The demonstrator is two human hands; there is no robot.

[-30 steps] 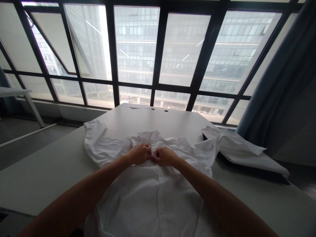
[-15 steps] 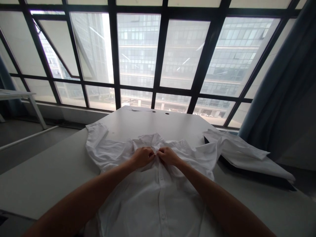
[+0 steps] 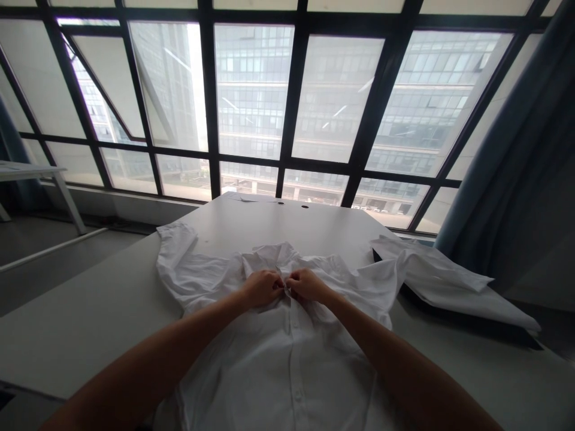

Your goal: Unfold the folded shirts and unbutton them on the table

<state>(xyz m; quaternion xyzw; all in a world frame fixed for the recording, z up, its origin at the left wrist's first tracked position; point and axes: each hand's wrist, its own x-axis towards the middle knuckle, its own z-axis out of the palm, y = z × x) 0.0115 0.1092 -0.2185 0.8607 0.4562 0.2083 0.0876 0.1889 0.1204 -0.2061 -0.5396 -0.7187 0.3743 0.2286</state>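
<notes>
A white button-up shirt [image 3: 251, 359] lies front side up on the table, collar away from me and sleeves spread to both sides. My left hand [image 3: 265, 288] pinches the front placket a little below the collar. Close beside it, my right hand [image 3: 306, 285] grips the other side of the same placket, the fingertips of both hands almost touching. Whether a button sits between the fingers is hidden. Below the hands the placket runs down toward me, with small buttons along it.
The white table [image 3: 112, 299] reaches toward a large black-framed window [image 3: 251, 90]. At the right, folded white cloth [image 3: 458, 287] rests on a dark flat item [image 3: 476, 323]. A blue-grey curtain [image 3: 507, 161] hangs at the right, and another white table [image 3: 31, 172] stands at the left.
Both hands have stayed at the placket, shifting very slightly toward me with small finger movements. The shirt lies almost as before.
</notes>
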